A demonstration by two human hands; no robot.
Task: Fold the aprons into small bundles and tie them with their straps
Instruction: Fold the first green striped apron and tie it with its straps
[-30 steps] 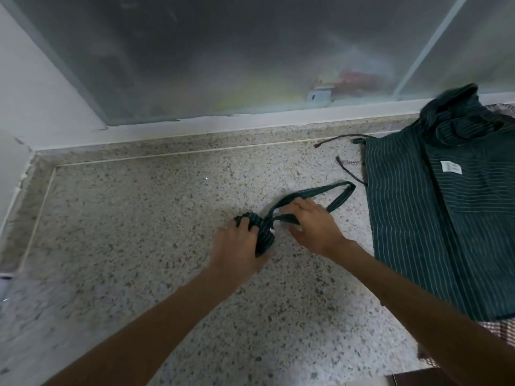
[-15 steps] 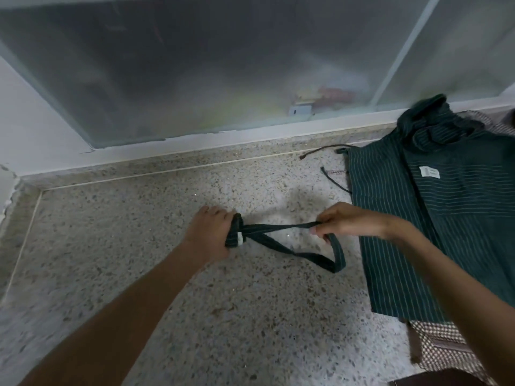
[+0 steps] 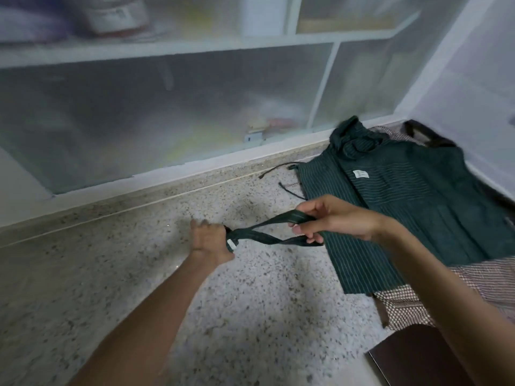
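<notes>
Head view: left hand (image 3: 209,240) clenched on apron bundle (image 3: 230,240); right hand (image 3: 331,218) grasping strap (image 3: 278,218).

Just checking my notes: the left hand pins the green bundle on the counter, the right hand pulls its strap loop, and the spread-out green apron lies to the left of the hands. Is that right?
One thing is wrong: the head view shows the spread-out green apron to the right of the hands, not the left. The left hand does pin the green bundle on the counter, and the right hand does pull the strap loop.

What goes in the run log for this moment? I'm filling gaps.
left hand: grips bundle | right hand: holds strap loop | step: tying | green apron: flat, unfolded
</notes>
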